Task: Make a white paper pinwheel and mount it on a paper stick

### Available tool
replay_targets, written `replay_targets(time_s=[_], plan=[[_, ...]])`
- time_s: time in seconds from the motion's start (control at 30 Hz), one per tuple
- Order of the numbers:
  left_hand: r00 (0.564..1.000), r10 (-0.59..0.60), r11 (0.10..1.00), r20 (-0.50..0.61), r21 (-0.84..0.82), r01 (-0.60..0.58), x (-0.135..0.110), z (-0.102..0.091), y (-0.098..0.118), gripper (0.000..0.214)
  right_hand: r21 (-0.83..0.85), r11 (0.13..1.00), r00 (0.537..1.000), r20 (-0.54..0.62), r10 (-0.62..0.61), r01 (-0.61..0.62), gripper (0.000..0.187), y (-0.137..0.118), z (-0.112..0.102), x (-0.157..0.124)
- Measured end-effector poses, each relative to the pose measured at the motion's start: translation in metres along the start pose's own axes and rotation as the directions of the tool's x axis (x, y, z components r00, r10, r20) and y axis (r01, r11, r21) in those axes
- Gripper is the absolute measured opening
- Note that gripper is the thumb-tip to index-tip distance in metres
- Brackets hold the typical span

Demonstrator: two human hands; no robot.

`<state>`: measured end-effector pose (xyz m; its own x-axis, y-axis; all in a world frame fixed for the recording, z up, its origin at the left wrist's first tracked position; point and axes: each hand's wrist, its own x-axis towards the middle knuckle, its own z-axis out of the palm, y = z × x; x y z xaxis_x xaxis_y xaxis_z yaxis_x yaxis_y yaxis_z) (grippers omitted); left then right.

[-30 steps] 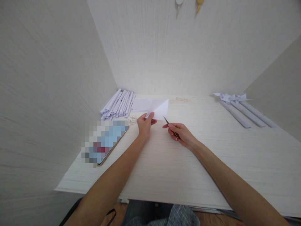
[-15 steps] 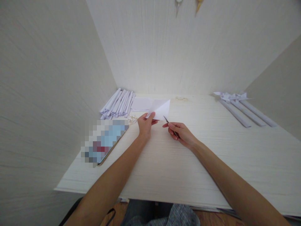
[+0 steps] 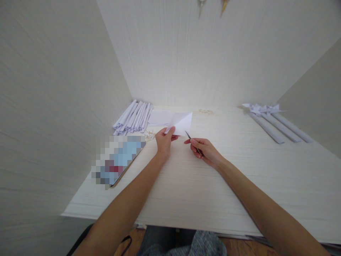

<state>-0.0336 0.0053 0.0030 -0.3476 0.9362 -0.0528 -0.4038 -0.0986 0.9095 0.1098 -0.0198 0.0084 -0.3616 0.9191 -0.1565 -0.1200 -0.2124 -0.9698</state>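
My left hand [image 3: 164, 141] is closed on the lower left edge of a white sheet of paper [image 3: 183, 124], its thumb on top and fingers underneath. A diagonal crease or fold edge crosses the sheet, which is held above the table. Just to the right, my right hand [image 3: 201, 147] is closed round a slim, dark, pointed metal tool [image 3: 188, 135]. Its tip points up and left toward the paper's lower right corner, a small gap away. Whether the tool is a blade, scissors or tweezers I cannot make out. Behind the left hand lies a stack of white paper [image 3: 160, 117].
Many rolled paper tubes [image 3: 134, 117] are piled at the back left. A phone [image 3: 125, 156] with a blurred screen lies in front of them, small pale bits [image 3: 149, 135] beside it. At the back right, paper pinwheel shapes [image 3: 262, 108] top several paper sticks [image 3: 282, 129]. Walls enclose the table [image 3: 191, 199].
Both hands keep almost the same place and grip. The paper and the pointed tool have barely moved.
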Motion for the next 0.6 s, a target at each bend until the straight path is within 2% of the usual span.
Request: replay_targets(time_s=[0.6], plan=[[1.000,-0.017,0.999,-0.007,-0.031,0.017,-0.0020,0.0021,0.0034,0.024,-0.023,1.000,1.000,0.001,-0.001,0.001,0.028,0.0007,-0.0006,0.0007]])
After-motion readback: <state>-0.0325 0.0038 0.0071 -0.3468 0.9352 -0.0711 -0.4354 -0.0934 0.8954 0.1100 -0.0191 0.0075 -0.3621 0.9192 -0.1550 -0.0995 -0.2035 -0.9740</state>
